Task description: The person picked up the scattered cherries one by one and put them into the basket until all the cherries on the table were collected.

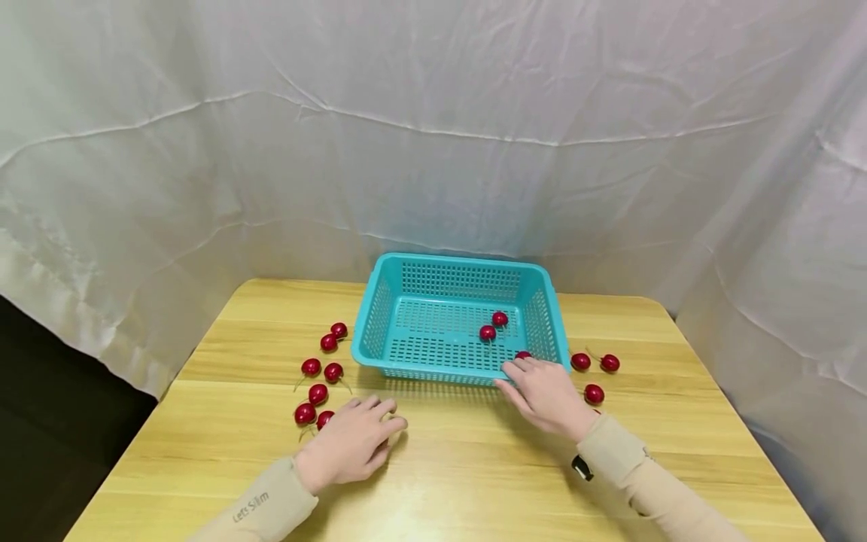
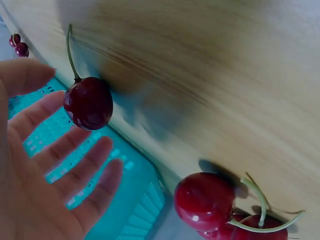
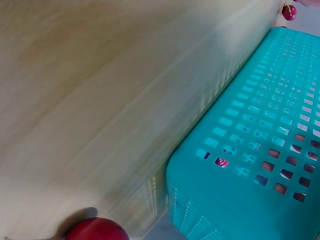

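My left hand (image 1: 355, 444) hovers low over the table left of centre, its fingers loosely spread. In the left wrist view a dark red cherry (image 2: 89, 104) with a green stem shows by its fingertips, not gripped. My right hand (image 1: 545, 395) reaches over the front right rim of a turquoise plastic basket (image 1: 460, 373). A cherry (image 1: 523, 355) peeks out just beyond those fingers; whether they hold it is hidden. Two more cherries, one of them this cherry (image 1: 500, 319), lie on the basket floor. The right wrist view shows mostly the basket's perforated wall (image 3: 240, 175).
Several cherries (image 1: 318, 394) with stems are scattered on the wooden table (image 1: 433, 482) left of the basket. On the right lie several others, among them a cherry (image 1: 594, 394) near the right wrist. A pale curtain (image 1: 433, 188) hangs behind the table and along its sides.
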The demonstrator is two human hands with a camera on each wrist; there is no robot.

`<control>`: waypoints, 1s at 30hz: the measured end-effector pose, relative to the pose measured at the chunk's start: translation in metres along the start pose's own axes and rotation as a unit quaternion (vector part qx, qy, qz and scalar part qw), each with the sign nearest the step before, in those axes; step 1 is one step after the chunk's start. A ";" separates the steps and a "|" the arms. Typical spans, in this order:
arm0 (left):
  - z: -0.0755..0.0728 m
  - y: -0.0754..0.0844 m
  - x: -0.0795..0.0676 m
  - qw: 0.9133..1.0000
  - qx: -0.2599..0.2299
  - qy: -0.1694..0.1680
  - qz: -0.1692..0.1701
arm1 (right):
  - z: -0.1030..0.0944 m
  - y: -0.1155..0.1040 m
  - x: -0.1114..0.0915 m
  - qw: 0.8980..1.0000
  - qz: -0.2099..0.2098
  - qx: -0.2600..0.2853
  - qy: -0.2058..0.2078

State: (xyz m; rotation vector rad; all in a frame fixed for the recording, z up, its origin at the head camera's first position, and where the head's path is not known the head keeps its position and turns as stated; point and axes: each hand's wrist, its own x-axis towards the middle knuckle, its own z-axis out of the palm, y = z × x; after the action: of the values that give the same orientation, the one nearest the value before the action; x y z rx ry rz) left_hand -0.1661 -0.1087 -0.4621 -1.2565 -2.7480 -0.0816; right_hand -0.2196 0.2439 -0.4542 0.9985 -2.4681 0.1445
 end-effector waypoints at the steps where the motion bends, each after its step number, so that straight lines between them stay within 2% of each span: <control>1: 0.000 -0.001 0.000 1.000 -0.001 -0.004 -0.005 | 0.000 0.001 0.000 1.000 0.001 0.000 0.000; 6: -0.002 -0.003 -0.001 1.000 0.002 -0.017 -0.012 | 0.000 0.005 0.002 1.000 0.007 0.000 0.000; 14: -0.001 -0.007 0.001 1.000 0.006 -0.012 -0.003 | -0.004 0.006 0.004 1.000 0.007 -0.004 -0.003; 19: -0.001 -0.009 0.002 1.000 0.011 -0.012 -0.001 | -0.010 0.004 0.004 0.999 0.015 0.009 -0.028; 22: -0.002 -0.010 0.003 1.000 0.008 -0.017 0.003 | -0.017 0.005 0.005 0.997 0.048 0.043 -0.033; 25: -0.003 -0.011 0.003 1.000 0.000 -0.019 0.009 | -0.025 0.013 0.010 0.992 0.103 0.076 0.000; 28: -0.006 -0.012 0.005 1.000 -0.016 -0.012 0.017 | -0.032 0.028 0.014 0.980 0.172 0.086 0.049; 30: -0.009 -0.013 0.006 0.999 -0.032 -0.007 0.023 | -0.035 0.038 0.015 0.968 0.227 0.087 0.057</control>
State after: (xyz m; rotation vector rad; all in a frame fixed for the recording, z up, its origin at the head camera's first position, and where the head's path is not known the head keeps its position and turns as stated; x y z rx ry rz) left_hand -0.1792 -0.1134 -0.4524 -1.3396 -2.7475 -0.1582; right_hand -0.2418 0.2715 -0.4135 0.4542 -2.5668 0.5586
